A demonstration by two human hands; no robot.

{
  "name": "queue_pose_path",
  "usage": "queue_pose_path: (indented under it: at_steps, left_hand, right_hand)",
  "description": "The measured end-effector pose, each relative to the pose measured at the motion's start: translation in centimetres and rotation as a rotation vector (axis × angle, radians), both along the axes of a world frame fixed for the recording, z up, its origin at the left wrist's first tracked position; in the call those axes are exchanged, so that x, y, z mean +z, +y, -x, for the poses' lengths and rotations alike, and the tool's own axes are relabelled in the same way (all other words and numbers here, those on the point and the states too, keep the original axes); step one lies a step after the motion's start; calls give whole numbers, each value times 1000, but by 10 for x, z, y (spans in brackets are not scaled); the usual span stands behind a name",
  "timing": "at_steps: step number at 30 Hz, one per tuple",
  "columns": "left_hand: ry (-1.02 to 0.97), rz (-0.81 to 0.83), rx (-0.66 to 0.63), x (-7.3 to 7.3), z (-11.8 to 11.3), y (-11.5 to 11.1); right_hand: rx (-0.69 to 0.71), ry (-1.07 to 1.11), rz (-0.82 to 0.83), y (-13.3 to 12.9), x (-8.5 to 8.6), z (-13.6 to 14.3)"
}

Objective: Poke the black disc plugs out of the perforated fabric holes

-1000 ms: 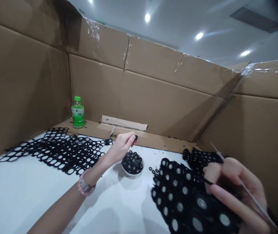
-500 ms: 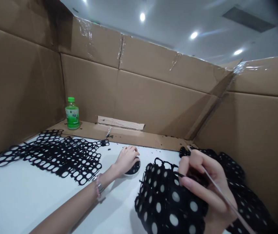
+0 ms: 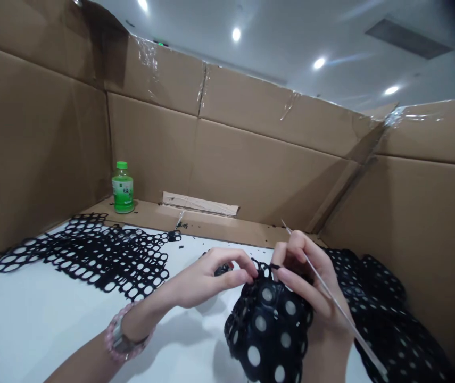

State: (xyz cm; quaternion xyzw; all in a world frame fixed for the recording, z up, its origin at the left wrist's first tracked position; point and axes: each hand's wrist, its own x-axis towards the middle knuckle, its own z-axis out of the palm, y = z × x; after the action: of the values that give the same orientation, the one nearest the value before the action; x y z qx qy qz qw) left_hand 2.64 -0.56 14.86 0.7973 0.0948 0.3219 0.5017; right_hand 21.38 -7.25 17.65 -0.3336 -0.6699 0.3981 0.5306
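Observation:
Black fabric with round pale dots [image 3: 265, 324] hangs bunched in front of me, with an open loop edging along its top. My right hand [image 3: 309, 282] pinches that edge between thumb and fingers. The same hand also holds a long, thin, pointed tool [image 3: 331, 295] slanting across it; its exact kind is unclear. My left hand [image 3: 207, 276], closed at the thumb and forefinger, meets the fabric's upper left edge. Anything small between those fingertips is hidden. Behind the left hand, the dark contents of a small round dish [image 3: 222, 269] partly show.
A black net of round holes [image 3: 111, 255] lies flat on the white table [image 3: 7, 324] at left. More dotted black fabric [image 3: 387, 314] is heaped at right. A green bottle [image 3: 123, 189] stands at the back left. Cardboard walls [image 3: 251, 165] enclose the table.
My left hand has left the dish and moved right to the fabric's edge. My right hand, with the fabric and thin tool, has shifted left.

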Motion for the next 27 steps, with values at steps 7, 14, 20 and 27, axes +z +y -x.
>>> queue_pose_path:
  at_steps: [7,14,20,27]
  left_hand:
    - [-47,-79,144,1,1,-9]
    - [-72,-39,102,5,12,-10]
    - [-35,-151,183,7,15,-19]
    - [-286,-592,694,-5,1,-19]
  right_hand:
    - [148,44,-115,0,-8,13]
    - [81,-43,-16,0,-5,10]
    - [107,-90,34,1,-5,20]
    - [-88,-143,-138,-2,-4,28]
